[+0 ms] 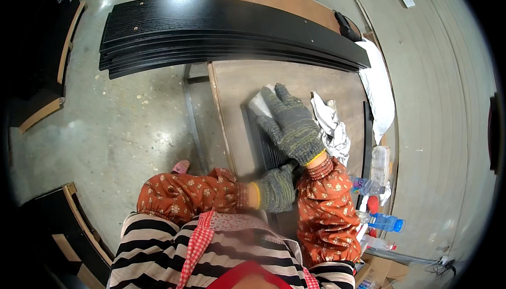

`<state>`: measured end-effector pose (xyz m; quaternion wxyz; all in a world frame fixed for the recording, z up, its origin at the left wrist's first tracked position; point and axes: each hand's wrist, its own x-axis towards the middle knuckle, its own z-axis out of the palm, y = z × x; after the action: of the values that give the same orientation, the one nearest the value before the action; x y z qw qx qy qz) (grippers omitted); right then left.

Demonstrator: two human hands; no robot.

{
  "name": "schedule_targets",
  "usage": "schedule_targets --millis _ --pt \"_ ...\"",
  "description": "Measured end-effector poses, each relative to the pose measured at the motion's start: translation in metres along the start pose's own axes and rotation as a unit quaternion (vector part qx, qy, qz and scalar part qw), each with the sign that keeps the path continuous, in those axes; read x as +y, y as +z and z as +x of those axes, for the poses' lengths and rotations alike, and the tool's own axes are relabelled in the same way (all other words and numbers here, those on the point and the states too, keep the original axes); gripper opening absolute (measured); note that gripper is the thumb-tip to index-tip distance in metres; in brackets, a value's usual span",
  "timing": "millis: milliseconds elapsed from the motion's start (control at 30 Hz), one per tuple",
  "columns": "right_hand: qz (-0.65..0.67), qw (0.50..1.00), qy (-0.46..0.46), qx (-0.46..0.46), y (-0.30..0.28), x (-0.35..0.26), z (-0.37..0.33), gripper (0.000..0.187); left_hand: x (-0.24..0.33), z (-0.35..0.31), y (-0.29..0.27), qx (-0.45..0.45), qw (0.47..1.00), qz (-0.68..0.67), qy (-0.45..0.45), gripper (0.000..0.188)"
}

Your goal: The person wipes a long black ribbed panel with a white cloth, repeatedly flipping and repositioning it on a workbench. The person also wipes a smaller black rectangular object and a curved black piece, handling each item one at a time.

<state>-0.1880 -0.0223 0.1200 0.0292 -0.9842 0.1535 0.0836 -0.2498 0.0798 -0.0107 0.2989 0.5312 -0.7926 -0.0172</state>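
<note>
Both my hands wear grey-green knit gloves with yellow cuffs. A narrow black slatted board [270, 153] lies lengthwise on the table in front of me. My right hand [292, 123] is over its far end, its fingers pressing a folded white cloth [260, 104] there. Nearer my body, my left hand [276, 189] is closed on the board's near part; its fingertips are partly hidden. Crumpled white cloths [333, 128] lie just right of my right hand.
A stack of long black boards [221, 36] spans the table's far side, overhanging left. The brown table top [232, 86] is bordered on the right by a black strip [367, 131], a white bag [378, 89] and plastic bottles [387, 222]. More black panels [42, 41] stand at left.
</note>
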Motion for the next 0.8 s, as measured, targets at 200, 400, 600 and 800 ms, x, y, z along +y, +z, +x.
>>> schedule_targets --millis 200,400,600,800 --pt "-0.109 0.993 0.020 0.047 0.011 0.061 -0.006 0.056 -0.001 0.011 -0.025 0.014 0.997 -0.038 0.059 0.046" --pt "-0.107 0.993 -0.053 0.018 0.001 -0.009 0.012 0.057 -0.001 0.012 -0.004 -0.053 0.988 -0.145 0.016 0.038" --pt "-0.095 0.990 0.097 -0.030 -0.007 0.040 0.006 0.061 -0.008 0.013 -0.027 -0.008 0.997 -0.062 0.049 0.040" --pt "-0.158 0.984 -0.079 0.022 0.001 0.002 0.008 0.062 -0.001 0.012 -0.003 -0.010 0.996 -0.081 0.029 0.046"
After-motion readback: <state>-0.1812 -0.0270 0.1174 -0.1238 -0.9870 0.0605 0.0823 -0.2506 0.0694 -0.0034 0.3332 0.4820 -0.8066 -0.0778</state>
